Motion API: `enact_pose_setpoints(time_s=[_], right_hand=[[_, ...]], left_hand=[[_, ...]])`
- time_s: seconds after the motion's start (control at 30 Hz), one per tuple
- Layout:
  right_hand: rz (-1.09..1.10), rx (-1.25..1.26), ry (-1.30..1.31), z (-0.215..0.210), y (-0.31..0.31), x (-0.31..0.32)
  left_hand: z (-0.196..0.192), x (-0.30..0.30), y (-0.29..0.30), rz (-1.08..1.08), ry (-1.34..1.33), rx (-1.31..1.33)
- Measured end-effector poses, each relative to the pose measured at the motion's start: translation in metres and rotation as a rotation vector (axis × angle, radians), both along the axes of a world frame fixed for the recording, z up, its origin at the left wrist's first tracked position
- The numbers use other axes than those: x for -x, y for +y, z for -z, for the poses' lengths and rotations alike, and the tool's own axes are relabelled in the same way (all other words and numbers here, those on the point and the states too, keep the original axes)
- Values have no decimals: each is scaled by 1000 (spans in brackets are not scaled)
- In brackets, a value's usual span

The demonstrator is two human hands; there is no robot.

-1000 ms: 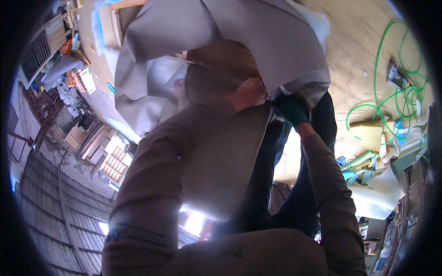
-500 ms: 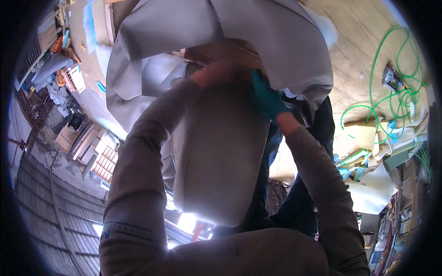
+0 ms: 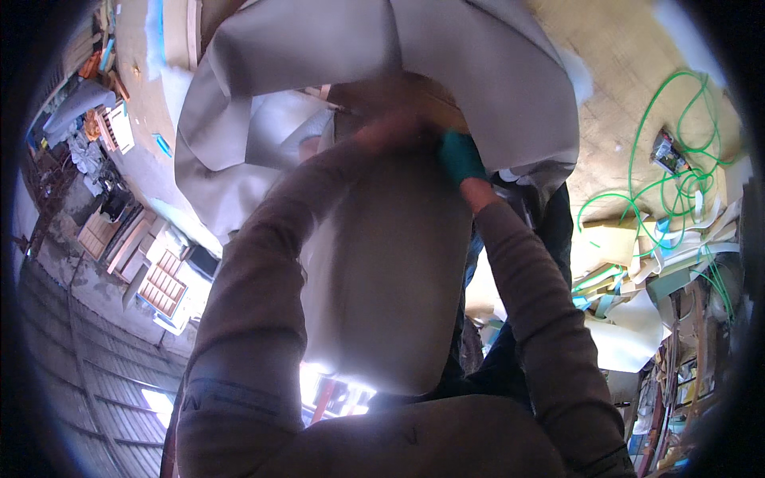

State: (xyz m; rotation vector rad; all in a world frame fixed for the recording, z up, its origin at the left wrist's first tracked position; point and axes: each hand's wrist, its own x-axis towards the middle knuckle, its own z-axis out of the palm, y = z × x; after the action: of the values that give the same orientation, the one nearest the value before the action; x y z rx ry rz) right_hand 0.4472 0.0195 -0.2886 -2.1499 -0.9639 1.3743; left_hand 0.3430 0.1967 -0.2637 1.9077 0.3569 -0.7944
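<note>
i have both hands up at the top of a padded grey cushion (image 3: 390,279) that stands on edge between my forearms, with a big loose sheet of grey cover (image 3: 478,72) draped over and behind it. my left hand (image 3: 390,131) is blurred with motion, so i cannot tell whether it grips or only presses; it lies on the cushion's upper edge, where the cover meets a brown patch i take for bare frame or foam. my right hand (image 3: 460,157) wears a teal glove and sits just beside the left, against the same edge; its fingers are hidden, so i cannot tell its grip either.

to do this step well, i judge the cover wants pulling evenly over the top edge, both hands close together and working outward, keeping the fabric flat so no fold gets trapped under it. the slack hanging at the left (image 3: 231,159) looks likely to bunch, so i would keep tension on that side.

for room: the cushion's lower edge is down near my chest, leaving little space to draw back. to the right a green hose (image 3: 637,159) loops over the floor beside foam offcuts (image 3: 621,334), well apart from my hands. to the left are wooden crates (image 3: 159,279), also well apart. upward is blocked by the cover.
</note>
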Motion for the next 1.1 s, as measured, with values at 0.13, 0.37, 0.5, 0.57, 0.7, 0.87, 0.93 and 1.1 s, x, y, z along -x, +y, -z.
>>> enact_pose_setpoints(time_s=[0.13, 0.37, 0.5, 0.57, 0.7, 0.87, 0.93, 1.1], right_hand=[[-4, -59, -159, -13, -4, 2], [-30, 4, -164, -38, -4, 4], [-117, 9, -115, -41, -4, -2], [-122, 39, -179, -38, -6, -1], [-12, -52, -218, -32, -10, 3], [-92, 31, -176, -34, -10, -1], [-119, 43, -142, -32, -3, -5], [-96, 92, 115, -24, 14, -2]], left_hand=[[1, 5, 14, 26, -58, 4], [27, 58, 26, -161, -118, 11], [-2, 50, 44, -58, 140, -134], [-36, 27, 62, -13, 262, -209], [-163, 35, 57, -549, -52, -225], [-197, 65, 16, -460, -167, -452], [-175, 73, 18, -450, -8, -456], [-141, 84, 26, -715, -32, -313]])
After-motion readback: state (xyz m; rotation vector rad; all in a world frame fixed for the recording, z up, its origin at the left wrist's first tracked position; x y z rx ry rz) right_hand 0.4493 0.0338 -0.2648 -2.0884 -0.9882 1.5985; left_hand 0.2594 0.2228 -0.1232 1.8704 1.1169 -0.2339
